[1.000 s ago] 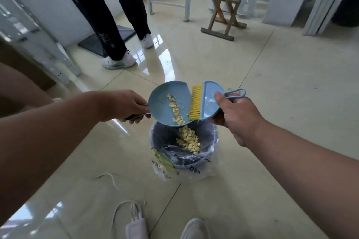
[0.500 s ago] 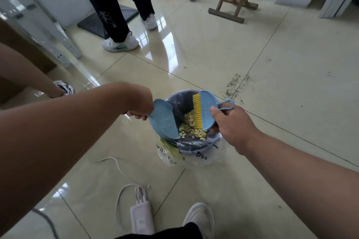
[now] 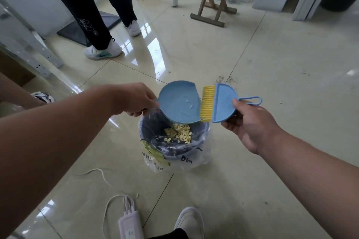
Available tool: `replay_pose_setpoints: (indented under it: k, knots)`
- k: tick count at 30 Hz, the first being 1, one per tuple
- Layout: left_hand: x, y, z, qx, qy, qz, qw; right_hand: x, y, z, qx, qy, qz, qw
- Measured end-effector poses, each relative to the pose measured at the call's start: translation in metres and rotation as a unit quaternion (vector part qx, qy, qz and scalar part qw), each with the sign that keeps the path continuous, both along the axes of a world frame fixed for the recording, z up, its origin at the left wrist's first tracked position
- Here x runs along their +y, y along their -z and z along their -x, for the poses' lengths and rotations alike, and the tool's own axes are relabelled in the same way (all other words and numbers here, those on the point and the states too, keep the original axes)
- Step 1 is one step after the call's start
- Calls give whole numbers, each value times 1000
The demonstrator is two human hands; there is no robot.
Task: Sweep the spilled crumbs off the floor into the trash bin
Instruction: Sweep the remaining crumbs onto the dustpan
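My left hand (image 3: 134,99) grips the handle of a small blue dustpan (image 3: 179,102), held above the trash bin (image 3: 153,122); the pan's face shows no crumbs. My right hand (image 3: 250,122) holds a blue hand brush (image 3: 223,103) by its looped handle, its yellow bristles (image 3: 207,103) touching the pan's right edge. The bin is lined with a clear plastic bag (image 3: 196,158) and stands on the tiled floor. A heap of pale yellow crumbs (image 3: 178,133) lies inside it.
Another person's legs in black trousers and white shoes (image 3: 103,51) stand at the upper left. A wooden folding stool (image 3: 213,0) stands at the back. A white power strip (image 3: 130,225) with cable and my shoe (image 3: 190,221) are near the bottom. Dark specks (image 3: 223,79) dot the floor.
The dustpan, tipped steeply into the bin half a second ago, has been lifted and levelled above it. The crumbs that were on it a second ago now lie in the bin.
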State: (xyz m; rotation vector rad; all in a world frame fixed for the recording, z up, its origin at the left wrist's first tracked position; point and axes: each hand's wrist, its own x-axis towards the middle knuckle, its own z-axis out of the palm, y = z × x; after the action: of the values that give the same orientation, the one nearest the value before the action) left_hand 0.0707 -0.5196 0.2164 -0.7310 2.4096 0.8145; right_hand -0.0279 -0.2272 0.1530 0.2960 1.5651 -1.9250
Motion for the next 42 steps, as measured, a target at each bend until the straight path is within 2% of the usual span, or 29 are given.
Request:
replay_pose_setpoints:
  k: [8,12,20,27,37,42]
  knots:
    - [74,41,34,23,87,-45,995,116,20,15,-73,91,31,993]
    - [118,52,51,14,140,-2,990,169,38,8,-103,131,26,986]
    - [183,95,70,18,115,-63,991,242,90,-19,-150,175,-25,973]
    - [232,143,58,-10,100,-110,989,262,146,-67,-202,108,-114,967]
    - [247,206,18,-118,124,-113,979,233,213,-154,-284,38,-129,949]
    - [239,231,1,-178,86,-134,971,214,231,-189,-276,-20,-157,948]
